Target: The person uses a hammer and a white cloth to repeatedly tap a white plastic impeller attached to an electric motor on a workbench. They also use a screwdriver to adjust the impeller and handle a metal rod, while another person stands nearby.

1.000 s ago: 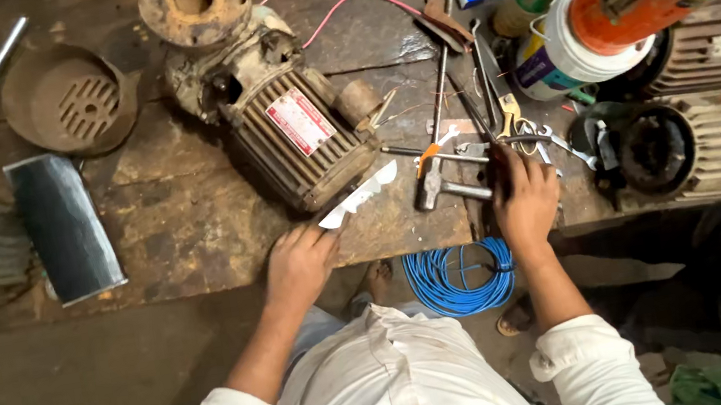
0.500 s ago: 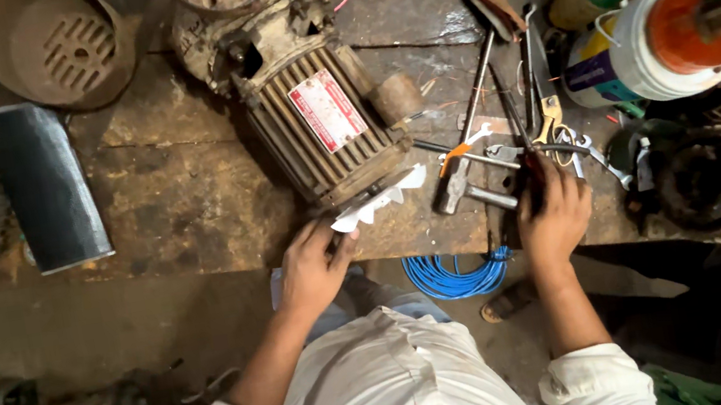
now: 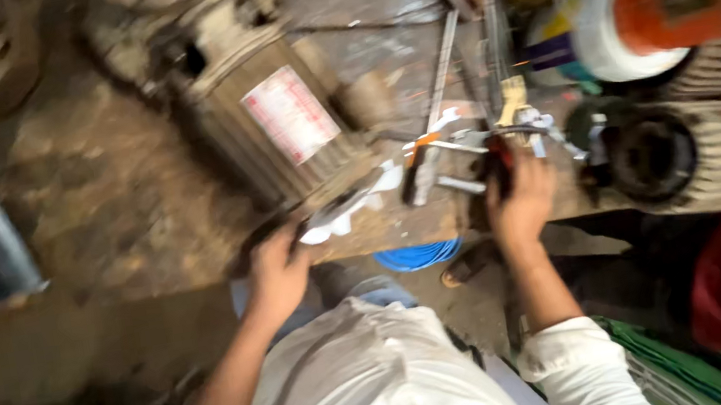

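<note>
1. The motor (image 3: 277, 129) lies near the bench's (image 3: 121, 211) front edge, long axis slanting from back left to front right.
2. The left hand (image 3: 277, 269) rests at the front edge by a white scrap (image 3: 352, 211); blur hides its grip.
3. The right hand (image 3: 522, 196) reaches into the tools (image 3: 467, 142); whether it grips anything cannot be told.
4. Bare bench lies left of the motor.

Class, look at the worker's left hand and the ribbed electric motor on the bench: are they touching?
Cannot tell. In the blurred head view the left hand rests at the bench edge just below the motor, but motion blur hides any contact or gap.
</note>
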Demonstrator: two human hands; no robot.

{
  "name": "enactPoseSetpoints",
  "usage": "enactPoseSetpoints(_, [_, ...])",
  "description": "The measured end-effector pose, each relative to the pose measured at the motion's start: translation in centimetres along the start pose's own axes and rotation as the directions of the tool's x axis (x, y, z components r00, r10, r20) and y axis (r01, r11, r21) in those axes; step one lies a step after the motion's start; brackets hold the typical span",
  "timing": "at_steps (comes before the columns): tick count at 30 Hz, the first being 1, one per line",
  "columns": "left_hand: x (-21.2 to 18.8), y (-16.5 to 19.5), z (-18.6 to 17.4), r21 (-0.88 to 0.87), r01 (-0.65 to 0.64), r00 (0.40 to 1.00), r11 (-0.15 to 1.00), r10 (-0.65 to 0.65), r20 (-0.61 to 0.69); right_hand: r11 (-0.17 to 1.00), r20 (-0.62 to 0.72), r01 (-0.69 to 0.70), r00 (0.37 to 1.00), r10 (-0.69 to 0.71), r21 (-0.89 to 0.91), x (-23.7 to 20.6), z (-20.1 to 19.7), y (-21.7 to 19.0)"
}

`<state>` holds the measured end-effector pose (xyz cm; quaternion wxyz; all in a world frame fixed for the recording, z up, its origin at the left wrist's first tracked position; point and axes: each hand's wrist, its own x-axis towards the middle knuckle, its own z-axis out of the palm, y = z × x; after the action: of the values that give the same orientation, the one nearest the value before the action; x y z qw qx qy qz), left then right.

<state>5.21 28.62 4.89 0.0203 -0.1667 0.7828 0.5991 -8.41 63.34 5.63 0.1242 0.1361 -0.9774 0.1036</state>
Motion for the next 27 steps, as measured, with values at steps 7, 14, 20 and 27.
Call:
enactPoseSetpoints(7, [-1.4, 8.1, -1.8, 0.080, 0.143, 0.990, 0.987, -0.140, -0.032, 0.990, 0.032, -0.068, 0.997, 0.064, 0.122, 2.3, -3.5, 2.8])
enactPoseSetpoints(14, [-1.2, 14.6, -1.9, 0.255, -0.141, 0.987, 0.957, 0.155, -0.036, 0.994, 0.000, -0.096, 0.995, 0.096, 0.056, 3.1, -3.8, 3.0])
enactPoseSetpoints(20, [-1.4, 15.7, -2.5, 0.510, -0.427, 0.879, 0.747, 0.474, 0.042, 0.999, -0.186, -0.039, 0.982, 0.035, -0.020, 2.3, -4.5, 1.6])
enactPoseSetpoints(27, [-1.7, 17.1, -4.0, 0.715, -0.513, 0.778, 0.474, 0.609, 0.154, 0.977, 0.002, 0.117, 0.993, -0.119, 0.178, -0.7, -5.8, -2.3])
